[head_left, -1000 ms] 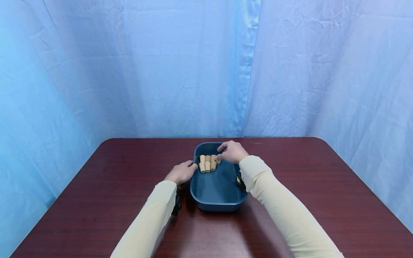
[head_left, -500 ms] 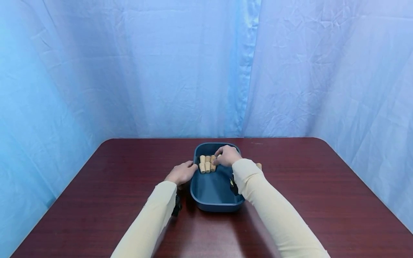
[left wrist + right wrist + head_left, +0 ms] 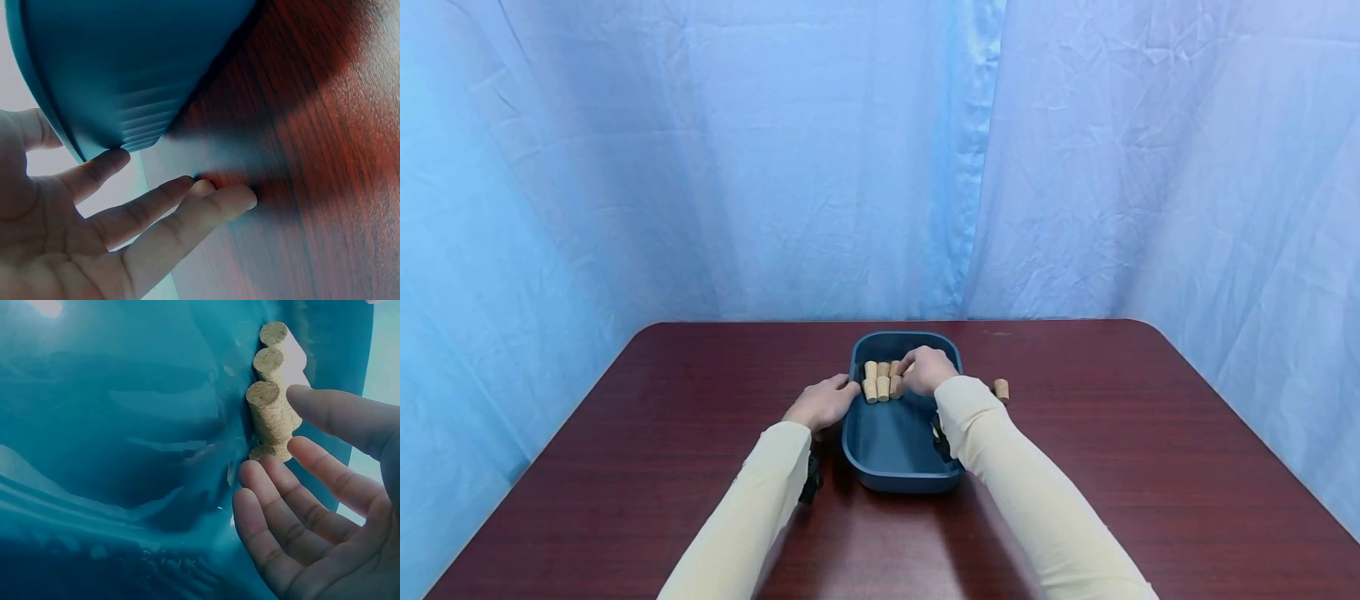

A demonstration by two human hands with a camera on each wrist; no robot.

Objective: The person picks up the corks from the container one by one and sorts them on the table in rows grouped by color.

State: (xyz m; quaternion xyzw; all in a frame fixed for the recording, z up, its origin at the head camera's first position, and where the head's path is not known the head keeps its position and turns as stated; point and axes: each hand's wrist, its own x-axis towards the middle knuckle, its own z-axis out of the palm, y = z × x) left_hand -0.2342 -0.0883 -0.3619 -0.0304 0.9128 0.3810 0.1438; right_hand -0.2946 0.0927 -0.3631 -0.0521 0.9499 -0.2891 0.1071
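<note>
While the left hand [image 3: 822,402] pinches the left rim of one blue bin [image 3: 895,442] between thumb and forefinger, other fingers loosely extended, I count at least six corks [image 3: 883,389] inside, two rows toward the far left. Right of them, the right hand [image 3: 928,372] reaches in half curled, though whether it grips one I can't tell. One lone cork [image 3: 1002,391] sits on the table [image 3: 1150,442], right of the bin.

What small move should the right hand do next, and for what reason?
Perhaps the right hand should gently align the partly hidden cork with the other corks: the fingertips are beside it, the others lie side by side, and the left hand is at the tray's rim.
</note>
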